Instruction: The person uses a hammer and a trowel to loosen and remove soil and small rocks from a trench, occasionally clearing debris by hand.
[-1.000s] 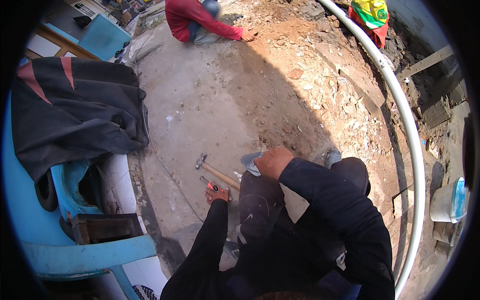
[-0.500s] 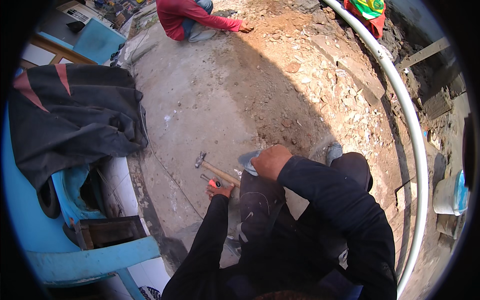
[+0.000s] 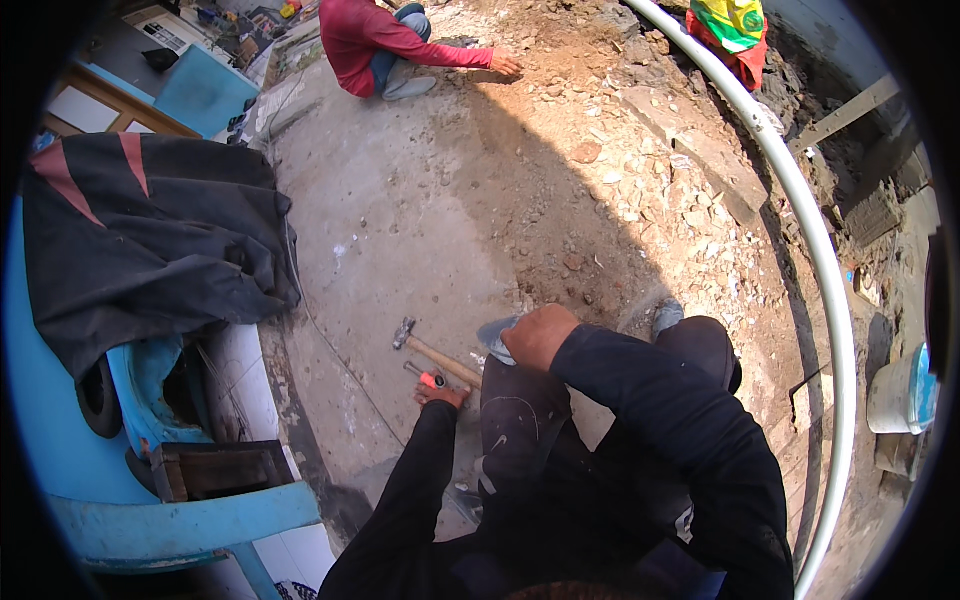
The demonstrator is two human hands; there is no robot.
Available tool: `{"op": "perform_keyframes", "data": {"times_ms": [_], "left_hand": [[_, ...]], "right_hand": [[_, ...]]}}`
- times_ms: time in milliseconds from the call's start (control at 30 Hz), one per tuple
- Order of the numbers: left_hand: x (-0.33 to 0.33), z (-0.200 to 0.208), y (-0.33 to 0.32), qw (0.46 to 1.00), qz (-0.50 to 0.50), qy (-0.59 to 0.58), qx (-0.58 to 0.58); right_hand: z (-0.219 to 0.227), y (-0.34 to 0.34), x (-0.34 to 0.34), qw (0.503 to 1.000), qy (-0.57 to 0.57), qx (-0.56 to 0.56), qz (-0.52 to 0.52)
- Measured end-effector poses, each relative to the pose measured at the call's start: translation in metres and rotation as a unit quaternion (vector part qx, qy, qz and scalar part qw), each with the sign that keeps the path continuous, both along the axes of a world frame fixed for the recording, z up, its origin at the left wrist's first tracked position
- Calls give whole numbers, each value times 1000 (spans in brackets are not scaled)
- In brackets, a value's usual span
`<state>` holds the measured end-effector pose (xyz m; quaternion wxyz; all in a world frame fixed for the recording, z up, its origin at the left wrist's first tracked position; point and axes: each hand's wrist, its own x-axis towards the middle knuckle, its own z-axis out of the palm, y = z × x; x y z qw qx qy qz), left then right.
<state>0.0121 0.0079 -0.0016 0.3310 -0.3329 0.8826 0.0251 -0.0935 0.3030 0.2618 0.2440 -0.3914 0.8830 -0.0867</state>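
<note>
On the concrete floor beside my left knee, my left hand (image 3: 441,394) is closed around a chisel (image 3: 431,379) with a red-orange handle and a thin metal shaft. Just beyond it lies a hammer (image 3: 434,355) with a wooden handle, its metal head away from me and its handle end close to my thumb. My right hand (image 3: 541,337) is curled at my left knee, beside the grey toe of my shoe (image 3: 497,340). Whatever its fingers may hold is hidden. My other shoe (image 3: 668,316) shows past my right knee.
A co-worker in a red top (image 3: 372,45) crouches ahead, one hand over the dirt. Broken rubble (image 3: 640,185) covers the right side, beside a long white pipe (image 3: 822,235). At left stand a dark cloth cover (image 3: 150,230) and a blue chair (image 3: 190,520). A bucket (image 3: 895,392) sits far right.
The whole view has shifted slightly, so the floor and tools appear a little lower. The co-worker's hand has opened out somewhat. My two hands keep their places.
</note>
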Motion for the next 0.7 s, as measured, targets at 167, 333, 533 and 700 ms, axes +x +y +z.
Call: {"op": "perform_keyframes", "data": {"times_ms": [167, 333, 533, 700], "left_hand": [[5, 25, -22, 993, 27, 110, 15], [-33, 55, -6, 1000, 9, -7, -2], [-26, 9, -15, 994, 86, 63, -18], [-32, 10, -17, 987, 144, 60, 28]], "right_hand": [[5, -2, 4, 1000, 4, -12, -6], [-2, 10, 0, 1000, 13, 2, -7], [1, 1, 10, 1000, -3, 3, -14], [4, 4, 11, 1000, -10, -18, -7]]}}
